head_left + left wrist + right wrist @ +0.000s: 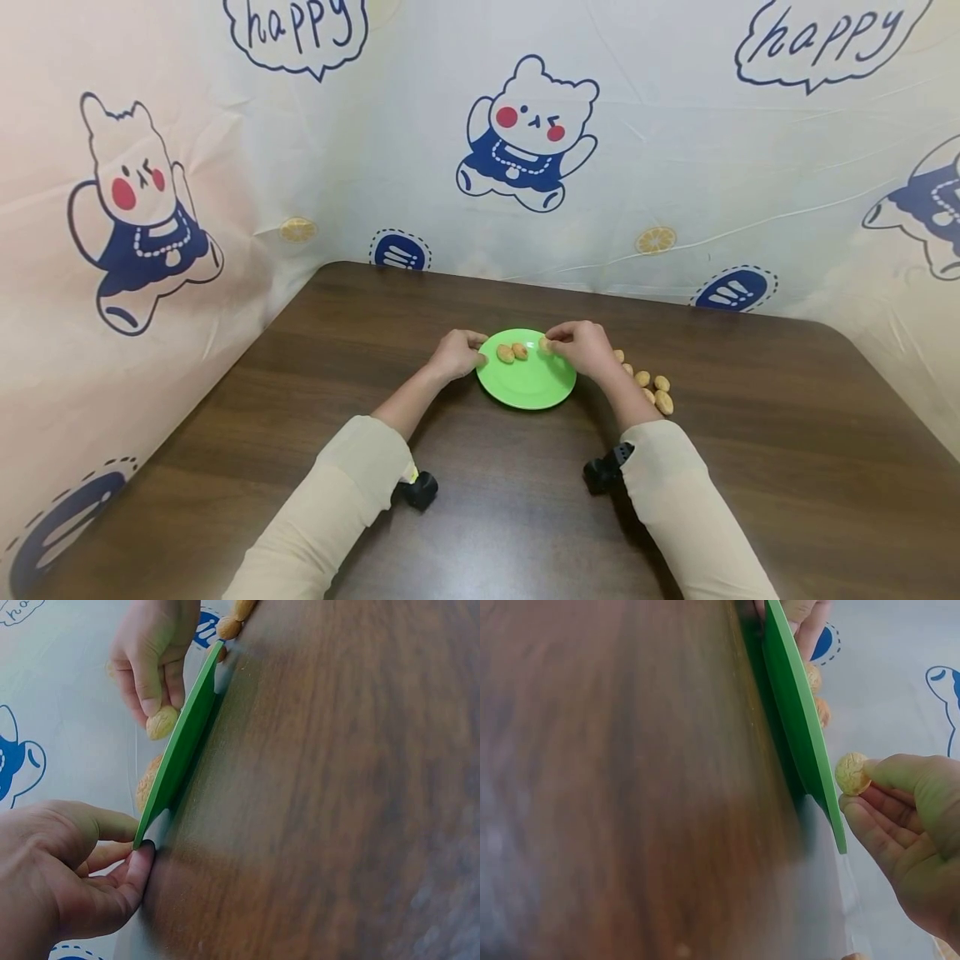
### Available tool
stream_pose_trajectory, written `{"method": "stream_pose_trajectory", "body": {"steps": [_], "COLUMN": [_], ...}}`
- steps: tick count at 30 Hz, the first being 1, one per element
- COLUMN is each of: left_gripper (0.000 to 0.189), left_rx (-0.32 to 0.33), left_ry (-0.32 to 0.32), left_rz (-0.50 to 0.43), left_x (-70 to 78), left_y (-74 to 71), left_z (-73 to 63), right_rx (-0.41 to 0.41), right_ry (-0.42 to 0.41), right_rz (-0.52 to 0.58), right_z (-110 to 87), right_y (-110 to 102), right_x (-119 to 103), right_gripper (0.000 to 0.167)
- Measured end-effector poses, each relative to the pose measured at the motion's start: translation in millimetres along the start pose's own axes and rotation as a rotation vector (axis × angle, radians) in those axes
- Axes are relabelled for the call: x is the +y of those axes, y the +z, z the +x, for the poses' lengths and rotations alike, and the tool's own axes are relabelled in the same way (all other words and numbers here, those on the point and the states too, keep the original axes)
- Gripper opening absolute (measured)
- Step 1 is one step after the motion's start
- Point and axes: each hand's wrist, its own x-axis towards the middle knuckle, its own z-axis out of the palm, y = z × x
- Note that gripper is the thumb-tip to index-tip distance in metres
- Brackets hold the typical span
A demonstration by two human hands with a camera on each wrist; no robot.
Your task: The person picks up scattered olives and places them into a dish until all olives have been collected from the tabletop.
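Note:
A round green plate (528, 387) lies on the table, with two tan walnuts (506, 353) side by side on its far left part. My left hand (456, 354) pinches the plate's left rim, thumb and fingers on either side of the edge in the left wrist view. Above the far right part of the plate, my right hand (585, 346) holds a single walnut (853, 773) between thumb and fingertips. Its wrinkled shell shows clearly in the right wrist view, close over the green rim.
Several more walnuts (663, 402) lie on the brown wooden table (787, 467) to the right of the plate, partly hidden behind my right forearm. A cartoon-printed cloth (420, 150) hangs behind the table and along its left side.

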Motion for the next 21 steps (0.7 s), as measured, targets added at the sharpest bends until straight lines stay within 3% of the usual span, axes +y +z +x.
{"method": "stream_pose_trajectory", "body": {"steps": [21], "left_gripper": [0.043], "left_rx": [-0.009], "left_ry": [-0.006], "left_rz": [-0.001], "left_x": [1.2], "left_y": [-0.7], "left_z": [-2.0], "right_rx": [-0.045], "right_ry": [-0.031], "right_rz": [-0.018], "right_z": [3.0], "right_y": [9.2], "right_x": [-6.4], "right_gripper": [0.019]}}
